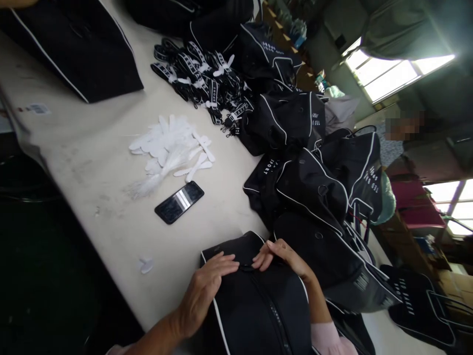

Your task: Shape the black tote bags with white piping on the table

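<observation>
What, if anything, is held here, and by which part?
Both hands rest on the black bag: left hand flat on top, right hand fingertips at its zipper end; grip unclear.

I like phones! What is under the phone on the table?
Only the pale table shows around the black phone. It lies flat by white paper tags; anything beneath it is covered.

Both hands rest on a black bag [258, 301] lying at the near edge of the counter [92, 162]. The left hand [205, 288] lies flat on the bag's top, fingers spread, while the right hand [279, 256] pinches at the zipper end just beside it. A phone [179, 202] lies face up nearby, next to a heap of white tags [170, 145]. Further back sit a bundle of straps [201, 79] and a pile of bags [306, 162] (all black with white piping).
</observation>
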Motion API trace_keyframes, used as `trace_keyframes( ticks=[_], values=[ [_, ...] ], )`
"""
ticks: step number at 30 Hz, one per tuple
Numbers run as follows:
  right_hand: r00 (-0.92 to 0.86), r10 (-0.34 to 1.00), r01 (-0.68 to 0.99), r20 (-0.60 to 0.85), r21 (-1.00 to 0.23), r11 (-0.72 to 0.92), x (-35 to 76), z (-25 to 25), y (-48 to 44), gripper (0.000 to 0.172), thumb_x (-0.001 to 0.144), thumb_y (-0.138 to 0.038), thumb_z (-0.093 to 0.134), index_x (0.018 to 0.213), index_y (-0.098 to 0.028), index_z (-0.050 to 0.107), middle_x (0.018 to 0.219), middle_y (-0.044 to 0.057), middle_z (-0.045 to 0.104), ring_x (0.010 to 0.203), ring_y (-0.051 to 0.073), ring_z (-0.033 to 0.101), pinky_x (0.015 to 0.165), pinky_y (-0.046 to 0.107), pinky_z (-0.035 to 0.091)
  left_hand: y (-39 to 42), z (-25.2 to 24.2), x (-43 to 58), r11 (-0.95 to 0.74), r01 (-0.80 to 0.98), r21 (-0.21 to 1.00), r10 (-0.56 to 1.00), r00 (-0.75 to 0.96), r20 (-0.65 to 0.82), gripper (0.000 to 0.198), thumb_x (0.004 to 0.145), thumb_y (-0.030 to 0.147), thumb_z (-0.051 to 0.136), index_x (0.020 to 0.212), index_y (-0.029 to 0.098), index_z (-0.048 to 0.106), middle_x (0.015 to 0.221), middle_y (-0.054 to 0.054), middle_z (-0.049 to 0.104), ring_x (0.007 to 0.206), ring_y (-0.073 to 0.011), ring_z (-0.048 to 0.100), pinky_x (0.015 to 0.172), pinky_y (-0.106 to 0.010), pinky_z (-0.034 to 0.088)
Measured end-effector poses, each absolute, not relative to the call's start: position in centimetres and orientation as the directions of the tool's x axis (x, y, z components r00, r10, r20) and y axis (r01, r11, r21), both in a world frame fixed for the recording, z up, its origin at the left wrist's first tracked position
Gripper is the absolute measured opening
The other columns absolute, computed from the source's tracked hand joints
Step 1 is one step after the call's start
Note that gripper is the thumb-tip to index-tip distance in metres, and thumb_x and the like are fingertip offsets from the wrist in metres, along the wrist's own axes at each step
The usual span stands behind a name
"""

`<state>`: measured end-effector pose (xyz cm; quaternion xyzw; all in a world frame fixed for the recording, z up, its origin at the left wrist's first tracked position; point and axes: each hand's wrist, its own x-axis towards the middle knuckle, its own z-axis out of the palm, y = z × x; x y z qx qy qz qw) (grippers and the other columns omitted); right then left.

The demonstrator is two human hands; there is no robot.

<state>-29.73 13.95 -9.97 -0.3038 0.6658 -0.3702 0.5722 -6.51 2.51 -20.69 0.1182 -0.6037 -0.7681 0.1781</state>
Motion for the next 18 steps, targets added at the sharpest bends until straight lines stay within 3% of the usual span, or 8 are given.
trace_keyframes(
  ticks=[3,6,8,11,15,18],
  values=[
    [-0.204,-0.837,0.042,-0.508,-0.859,0.511,-30.1,-10.8,13.9,0.065,0.104,-0.041,0.03,0.065,-0.018,0.078,0.075,0.011,0.075,0.082,0.024,0.07,0.093,0.041,0.046,4.0,-19.5,-6.2,-0.008,0.246,0.969,-0.556,-0.807,0.2,0.046,0.102,0.045,0.026,0.119,0.031,0.067,0.116,-0.006,0.072,0.116,-0.0274,0.062,0.109,-0.053,0.042],
    [-0.26,-0.849,0.063,-0.459,-0.886,0.46,-30.5,-11.8,14.0,0.071,0.104,-0.039,0.027,0.053,-0.02,0.072,0.057,0.009,0.068,0.067,0.022,0.067,0.089,0.041,0.043,4.7,-18.5,-6.9,0.078,0.355,0.932,-0.601,-0.729,0.328,0.037,0.102,0.036,0.029,0.099,0.026,0.065,0.089,-0.007,0.073,0.089,-0.0239,0.068,0.085,-0.045,0.053],
    [-0.296,-0.853,0.075,-0.43,-0.901,0.428,-30.6,-12.4,14.0,0.073,0.105,-0.039,0.027,0.046,-0.021,0.067,0.048,0.007,0.062,0.06,0.021,0.063,0.087,0.04,0.042,4.8,-18.2,-7.6,0.098,0.39,0.916,-0.627,-0.69,0.361,0.034,0.101,0.03,0.028,0.084,0.023,0.057,0.071,-0.005,0.066,0.071,-0.0204,0.064,0.07,-0.04,0.05],
    [-0.287,-0.841,0.108,-0.459,-0.888,0.448,-30.7,-12.9,14.2,0.072,0.104,-0.042,0.031,0.043,-0.021,0.063,0.044,0.006,0.058,0.056,0.019,0.06,0.079,0.039,0.044,4.8,-18.3,-8.6,0.227,0.365,0.903,-0.618,-0.663,0.423,0.032,0.1,0.024,0.025,0.074,0.021,0.044,0.058,-0.003,0.051,0.056,-0.0175,0.049,0.056,-0.035,0.034],
    [-0.219,-0.798,0.171,-0.562,-0.827,0.535,-30.8,-13.9,14.1,0.067,0.101,-0.046,0.04,0.043,-0.02,0.061,0.043,0.006,0.056,0.05,0.018,0.056,0.065,0.036,0.045,4.3,-18.6,-10.2,0.414,0.306,0.858,-0.574,-0.643,0.506,0.031,0.099,0.022,0.025,0.069,0.022,0.034,0.055,0.0,0.037,0.052,-0.0161,0.035,0.054,-0.036,0.021],
    [-0.432,-0.772,0.177,-0.465,-0.884,0.433,-30.9,-15.4,14.5,0.068,0.1,-0.048,0.041,0.041,-0.021,0.06,0.043,0.006,0.055,0.051,0.018,0.055,0.067,0.036,0.045,3.6,-18.6,-12.0,0.459,0.309,0.833,-0.557,-0.63,0.541,0.031,0.098,0.018,0.027,0.068,0.022,0.033,0.057,0.0,0.034,0.054,-0.0161,0.032,0.055,-0.037,0.02]
  ],
)
